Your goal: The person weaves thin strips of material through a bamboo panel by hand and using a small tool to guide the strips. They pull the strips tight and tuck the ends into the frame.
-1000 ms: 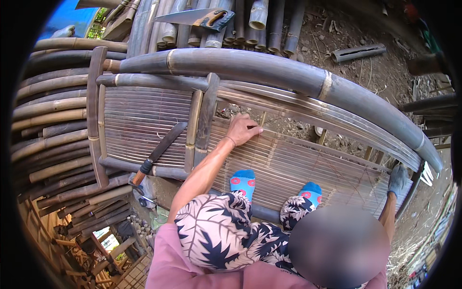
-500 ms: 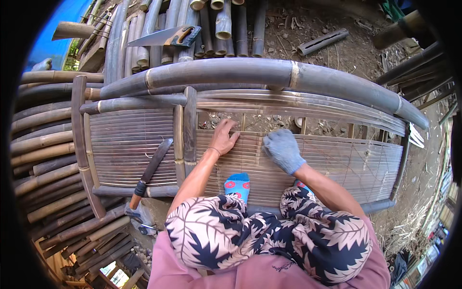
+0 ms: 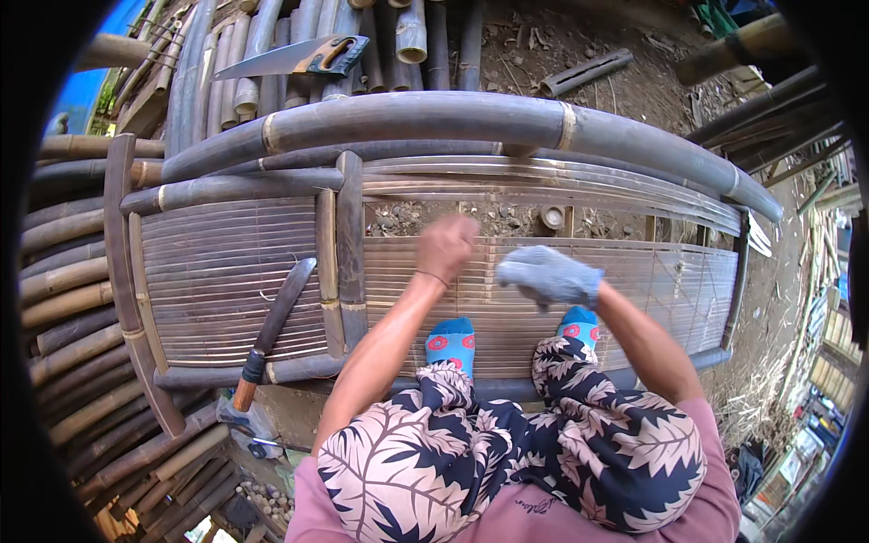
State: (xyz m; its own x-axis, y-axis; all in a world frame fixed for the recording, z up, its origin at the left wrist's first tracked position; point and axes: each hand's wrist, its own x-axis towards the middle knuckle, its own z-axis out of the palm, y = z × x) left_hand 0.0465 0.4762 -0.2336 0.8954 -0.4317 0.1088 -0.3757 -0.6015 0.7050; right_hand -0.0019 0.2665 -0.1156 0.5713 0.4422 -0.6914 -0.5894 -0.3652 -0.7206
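On the slatted bamboo panel, bare left hand fisted, gloved right hand curled; grip contents unclear.

The slatted panel lies open toward three o'clock of the hands. At nine o'clock an upright bamboo post and a machete block passage; at twelve, a thick bamboo rail.

Two hands, two feet, two cutting tools on a bamboo frame

One bare left hand and one gloved right hand rest on one slatted bamboo panel; two feet in blue socks show below. One long knife lies on the slats, and one handsaw sits on the stacked poles beyond. One thick bamboo pole crosses the top.
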